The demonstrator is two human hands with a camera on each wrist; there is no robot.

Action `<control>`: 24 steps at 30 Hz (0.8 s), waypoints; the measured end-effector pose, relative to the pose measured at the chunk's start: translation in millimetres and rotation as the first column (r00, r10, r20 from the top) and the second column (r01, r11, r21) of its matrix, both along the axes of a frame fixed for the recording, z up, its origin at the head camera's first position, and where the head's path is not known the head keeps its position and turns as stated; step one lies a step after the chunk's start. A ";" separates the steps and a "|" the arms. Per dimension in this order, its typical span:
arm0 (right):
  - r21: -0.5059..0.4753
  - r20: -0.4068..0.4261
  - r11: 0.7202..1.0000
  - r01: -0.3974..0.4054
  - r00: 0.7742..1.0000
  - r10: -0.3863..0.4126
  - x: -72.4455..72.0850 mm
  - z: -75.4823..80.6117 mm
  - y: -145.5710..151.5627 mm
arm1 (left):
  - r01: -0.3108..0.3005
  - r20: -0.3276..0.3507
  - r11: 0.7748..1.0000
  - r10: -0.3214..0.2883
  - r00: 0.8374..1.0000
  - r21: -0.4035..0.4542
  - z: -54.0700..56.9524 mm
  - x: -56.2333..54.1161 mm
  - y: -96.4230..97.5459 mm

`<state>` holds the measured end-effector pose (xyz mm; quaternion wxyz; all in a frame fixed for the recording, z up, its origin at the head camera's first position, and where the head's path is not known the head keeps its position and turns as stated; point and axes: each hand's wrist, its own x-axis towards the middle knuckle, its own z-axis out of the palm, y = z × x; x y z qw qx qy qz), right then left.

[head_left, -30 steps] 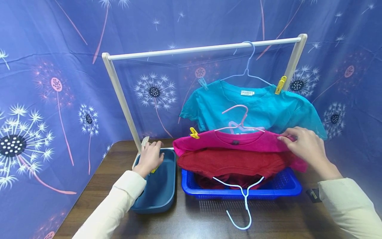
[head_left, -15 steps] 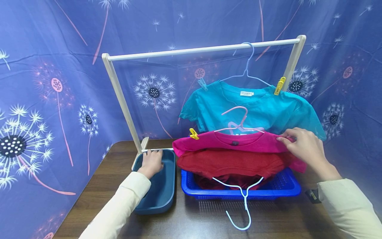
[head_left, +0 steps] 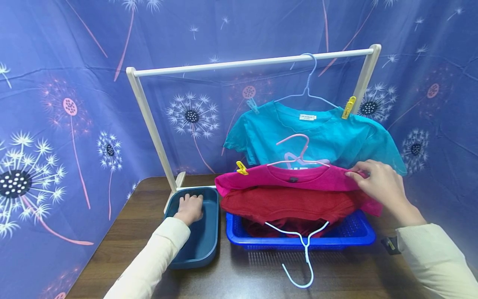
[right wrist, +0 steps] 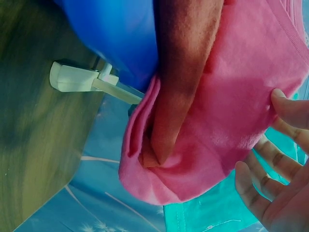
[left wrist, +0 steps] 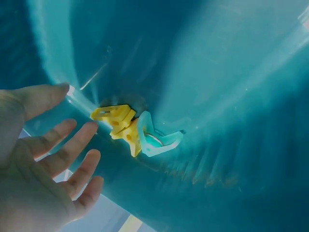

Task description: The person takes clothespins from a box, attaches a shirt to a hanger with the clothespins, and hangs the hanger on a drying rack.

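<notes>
My left hand (head_left: 189,208) reaches down into the dark teal bin (head_left: 204,255). In the left wrist view its fingers are spread beside a yellow clothespin (left wrist: 116,116) and a mint-green clothespin (left wrist: 157,137) at the bottom, holding neither. My right hand (head_left: 380,182) pinches the right shoulder of a magenta shirt (head_left: 317,176) between thumb and fingers. That shirt is on a pink hanger (head_left: 301,151), and a yellow clothespin (head_left: 241,168) grips its left shoulder. In front of it a red shirt (head_left: 291,202) with a white hanger (head_left: 307,245) drapes over a blue basket (head_left: 261,241).
Behind stands a wooden rack with a white rail (head_left: 224,64). From the rail a turquoise shirt (head_left: 336,137) hangs on a blue hanger (head_left: 309,79), with a light-blue clothespin (head_left: 252,105) and a yellow clothespin (head_left: 349,107) on its shoulders. A small dark object (head_left: 390,245) lies near the right sleeve.
My left hand has gone deeper into the bin and slightly to the right; the yellow clothespin seen beside it earlier is hidden in the head view. My right hand stays on the magenta shirt.
</notes>
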<state>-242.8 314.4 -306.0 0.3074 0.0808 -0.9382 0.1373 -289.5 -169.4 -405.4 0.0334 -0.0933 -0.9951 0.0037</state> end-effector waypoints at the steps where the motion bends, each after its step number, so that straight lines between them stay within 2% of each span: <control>1: 0.001 0.001 1.000 0.000 1.000 0.000 0.0 0.0 -0.1 | 0.001 0.006 1.000 -0.001 1.000 0.000 -0.9 0.2 0.0; 4: 0.003 0.005 1.000 0.001 1.000 -0.001 -0.2 -0.2 -0.2 | 0.002 0.017 1.000 -0.002 1.000 -0.004 -2.8 -0.2 0.1; 12: 0.002 -0.005 1.000 -0.001 1.000 0.001 0.0 -0.5 -0.7 | 0.020 -0.009 1.000 -0.020 1.000 -0.007 -4.0 -1.7 1.0; 18: 0.008 0.000 1.000 0.002 1.000 -0.002 -0.1 -0.6 -0.5 | -0.001 -0.020 1.000 0.001 1.000 -0.030 -5.1 -1.1 -1.3; 24: 0.004 0.002 1.000 0.003 1.000 -0.003 0.0 -0.3 -0.2 | -0.025 -0.004 0.999 0.025 1.000 -0.031 -8.1 -2.2 -3.8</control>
